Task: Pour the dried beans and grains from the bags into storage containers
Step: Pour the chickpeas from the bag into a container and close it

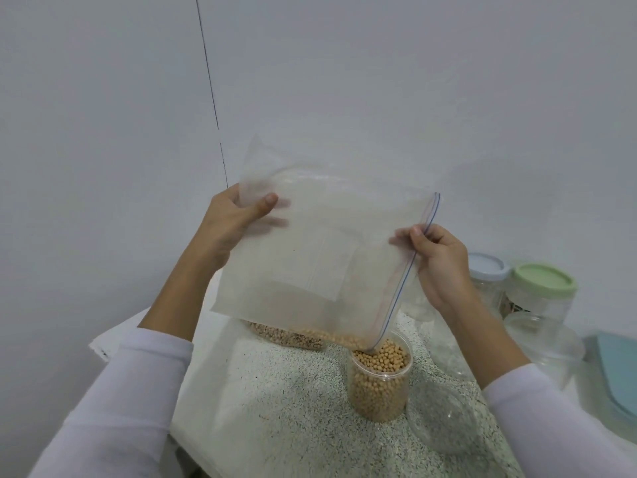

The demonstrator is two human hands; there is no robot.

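- The speckled surface (pixel 275 408) carries the containers, and a second bag of darker beans (pixel 289 334) lies behind, apparently still unpoured.
- The clear zip bag (pixel 310 257) is tipped, nearly empty, its lower corner over the jar's mouth.
- The left hand (pixel 227 222) grips its raised end; the right hand (pixel 437 257) pinches the zip edge.
- The open jar (pixel 379 381) is almost full of pale beans.
- Lidded jars (pixel 541 291) stand at the right; their contents are unclear.
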